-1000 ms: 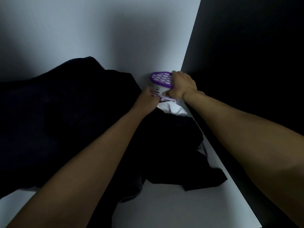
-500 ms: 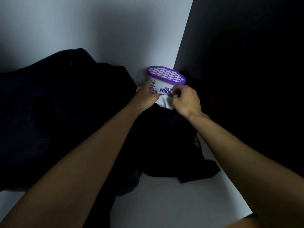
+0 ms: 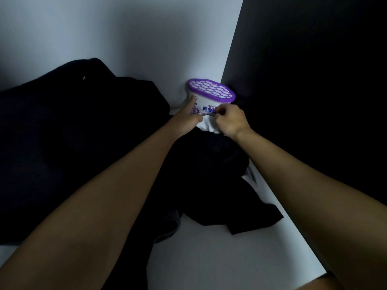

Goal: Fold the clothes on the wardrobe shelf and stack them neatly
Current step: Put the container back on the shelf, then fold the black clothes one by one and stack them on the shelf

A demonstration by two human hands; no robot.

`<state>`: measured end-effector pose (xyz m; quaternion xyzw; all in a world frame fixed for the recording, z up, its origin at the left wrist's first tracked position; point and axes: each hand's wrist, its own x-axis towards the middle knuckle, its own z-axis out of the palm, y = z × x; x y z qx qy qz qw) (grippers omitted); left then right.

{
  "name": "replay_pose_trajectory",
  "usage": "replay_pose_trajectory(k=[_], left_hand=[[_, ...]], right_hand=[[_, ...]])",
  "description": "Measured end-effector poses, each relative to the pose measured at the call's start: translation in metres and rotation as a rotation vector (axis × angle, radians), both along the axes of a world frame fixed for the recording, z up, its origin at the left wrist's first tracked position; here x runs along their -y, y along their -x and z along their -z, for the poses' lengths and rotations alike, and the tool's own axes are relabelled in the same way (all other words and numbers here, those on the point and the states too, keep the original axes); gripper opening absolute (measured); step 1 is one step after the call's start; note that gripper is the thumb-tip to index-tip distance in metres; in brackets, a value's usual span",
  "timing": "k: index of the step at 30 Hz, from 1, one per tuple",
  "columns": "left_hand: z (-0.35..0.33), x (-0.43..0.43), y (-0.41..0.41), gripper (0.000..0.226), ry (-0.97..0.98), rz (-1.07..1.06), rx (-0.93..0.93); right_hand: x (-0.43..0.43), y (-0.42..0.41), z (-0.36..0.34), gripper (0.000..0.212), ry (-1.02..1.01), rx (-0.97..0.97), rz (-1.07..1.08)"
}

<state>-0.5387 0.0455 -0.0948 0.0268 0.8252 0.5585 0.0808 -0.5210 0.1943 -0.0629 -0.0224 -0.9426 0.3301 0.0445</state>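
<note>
A large heap of dark clothes [image 3: 73, 143] fills the left of the white shelf [image 3: 230, 258]. A smaller black garment [image 3: 219, 174] lies crumpled towards the right, under my forearms. A bit of white cloth [image 3: 206, 125] shows at its far end. My left hand [image 3: 186, 118] touches the left side of a white dehumidifier box with a purple honeycomb lid [image 3: 211, 91], one finger straight up along it. My right hand [image 3: 230, 120] is curled in front of the box and pinches the white cloth at the box's base.
The box stands in the back right corner, against the white back wall [image 3: 125, 38] and the dark side panel [image 3: 314, 101]. Bare white shelf shows at the front right, up to its front edge.
My right hand came off the purple lid and dropped to the front of the box, where it now pinches the white cloth. The lid is now in full view. My left hand stayed at the box's left side.
</note>
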Motion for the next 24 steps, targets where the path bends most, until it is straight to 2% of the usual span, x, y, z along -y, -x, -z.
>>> replay_pose_trajectory(k=[3,7,10,13,16,24], left_hand=[[-0.007,0.0,-0.011,0.078,0.063,-0.036,-0.038],[-0.023,0.0,-0.036,0.063,0.046,-0.081,-0.113],[-0.033,0.003,-0.052,0.045,0.028,-0.124,-0.169],[-0.035,0.005,-0.065,0.036,-0.04,-0.246,-0.239],[-0.035,0.005,-0.085,0.032,-0.082,-0.326,-0.319],[-0.061,0.025,-0.178,0.031,-0.056,-0.356,-0.399]], right_hand=[[0.0,-0.008,-0.001,0.027,0.038,0.055,-0.028],[-0.001,-0.026,-0.011,0.027,0.151,0.014,-0.023],[-0.002,-0.039,-0.023,0.018,0.271,-0.122,0.041],[-0.003,-0.061,-0.03,0.025,0.394,-0.281,0.091],[-0.003,-0.089,-0.028,0.029,0.444,-0.397,0.083],[0.019,-0.154,-0.036,0.027,0.498,-0.403,0.019]])
